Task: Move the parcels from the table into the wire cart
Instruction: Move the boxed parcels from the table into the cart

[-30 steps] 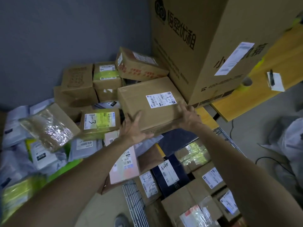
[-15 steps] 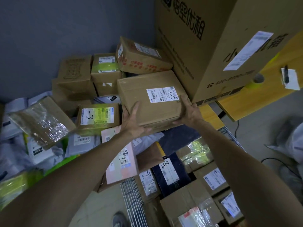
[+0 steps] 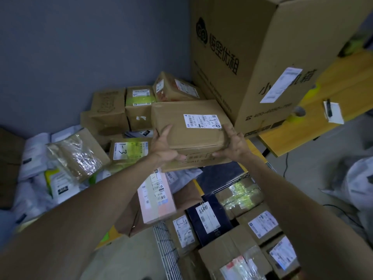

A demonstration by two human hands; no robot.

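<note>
A brown cardboard parcel (image 3: pixel 181 122) with a white shipping label marked "1-2" is held between both hands above the pile. My left hand (image 3: pixel 163 146) grips its near left corner. Its near right corner is clasped by my right hand (image 3: pixel 234 144). Under the parcel lie more packages on the table, among them a box marked "1-3" (image 3: pixel 129 150) and a pink parcel (image 3: pixel 157 199). The wire cart (image 3: pixel 167 251) shows its mesh wall at the bottom, with several boxes and a dark parcel (image 3: pixel 210 221) inside it.
A very large printed carton (image 3: pixel 262 57) stands on a yellow table (image 3: pixel 314 126) at the right, close to the held parcel. Small boxes (image 3: pixel 109 108) are stacked against the grey wall. Soft mail bags and a tape-wrapped box (image 3: pixel 76 154) lie at the left.
Both hands have closed more firmly around the "1-2" parcel and its near edge has risen off the pile. The view has shifted slightly.
</note>
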